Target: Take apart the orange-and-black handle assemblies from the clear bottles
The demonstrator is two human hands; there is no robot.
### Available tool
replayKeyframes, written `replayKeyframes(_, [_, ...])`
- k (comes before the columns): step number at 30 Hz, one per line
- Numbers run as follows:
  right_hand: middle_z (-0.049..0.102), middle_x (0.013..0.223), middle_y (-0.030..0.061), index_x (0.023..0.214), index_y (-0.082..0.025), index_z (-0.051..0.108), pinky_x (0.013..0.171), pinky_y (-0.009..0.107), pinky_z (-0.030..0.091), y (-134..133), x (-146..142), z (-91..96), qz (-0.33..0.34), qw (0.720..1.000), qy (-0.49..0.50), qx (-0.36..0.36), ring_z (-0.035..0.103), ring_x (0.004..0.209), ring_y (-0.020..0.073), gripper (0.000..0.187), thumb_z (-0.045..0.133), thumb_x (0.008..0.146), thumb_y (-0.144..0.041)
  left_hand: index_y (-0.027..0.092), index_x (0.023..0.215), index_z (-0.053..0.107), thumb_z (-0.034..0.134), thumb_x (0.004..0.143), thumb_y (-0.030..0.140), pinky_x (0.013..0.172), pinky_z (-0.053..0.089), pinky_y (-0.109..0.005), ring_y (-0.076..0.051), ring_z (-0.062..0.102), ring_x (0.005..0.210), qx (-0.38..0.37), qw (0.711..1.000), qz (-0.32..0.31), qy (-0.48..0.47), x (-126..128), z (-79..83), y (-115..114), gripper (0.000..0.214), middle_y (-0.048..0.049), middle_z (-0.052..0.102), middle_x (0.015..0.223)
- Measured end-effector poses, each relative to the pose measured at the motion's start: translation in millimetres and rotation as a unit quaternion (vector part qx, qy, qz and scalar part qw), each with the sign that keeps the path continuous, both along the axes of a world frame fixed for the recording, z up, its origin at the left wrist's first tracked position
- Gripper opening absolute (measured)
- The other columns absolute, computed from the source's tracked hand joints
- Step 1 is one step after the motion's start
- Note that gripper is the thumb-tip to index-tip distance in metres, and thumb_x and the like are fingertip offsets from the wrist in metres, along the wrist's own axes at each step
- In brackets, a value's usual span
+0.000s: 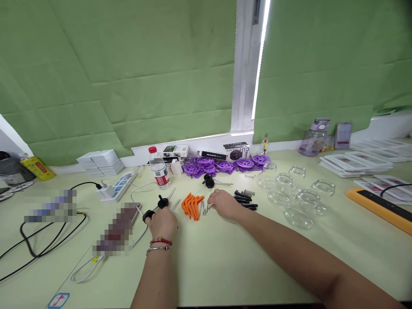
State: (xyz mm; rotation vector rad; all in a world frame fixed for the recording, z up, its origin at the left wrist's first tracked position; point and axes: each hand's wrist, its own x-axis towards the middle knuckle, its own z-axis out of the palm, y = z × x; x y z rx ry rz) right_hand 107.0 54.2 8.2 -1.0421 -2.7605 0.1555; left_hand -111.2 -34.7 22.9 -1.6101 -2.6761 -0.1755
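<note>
My left hand (pixel 163 222) rests on the pale green table (pixel 225 266), closed around a metal rod that has a black knob (pixel 148 215) at its end. A second rod with a black knob (pixel 162 201) lies just beyond it. My right hand (pixel 223 204) reaches forward with its fingers curled down onto a small bunch of silver screws (pixel 203 208), beside a pile of orange plastic pieces (pixel 192 205). Black pins (pixel 244 199) and small springs (pixel 247 192) lie just right of that hand.
Purple round parts (pixel 225 165) line the back, with a water bottle (pixel 159 169), small boxes (pixel 236 151) and another black knob (pixel 209 182). Clear glass cups (pixel 298 194) stand to the right, then stacked cards (pixel 357 162) and an orange tray (pixel 380 207). A power strip (pixel 118 187) and cables (pixel 45 240) lie left.
</note>
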Motion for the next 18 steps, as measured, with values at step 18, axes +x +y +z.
replayKeyframes(18, [0.074,0.081,0.0016,0.074,-0.024,0.075,0.079,0.029,0.041,22,46,14.6,-0.066,0.993,0.012,-0.093,0.063,0.084,0.0218,0.018,0.066,0.064,-0.011,0.02,0.102,0.065,0.056,0.078,0.032,0.084,0.044,-0.034,-0.019,0.056,0.089,0.201,0.864,-0.285,-0.365,38,-1.3,1,0.029,-0.0061,0.058,0.096])
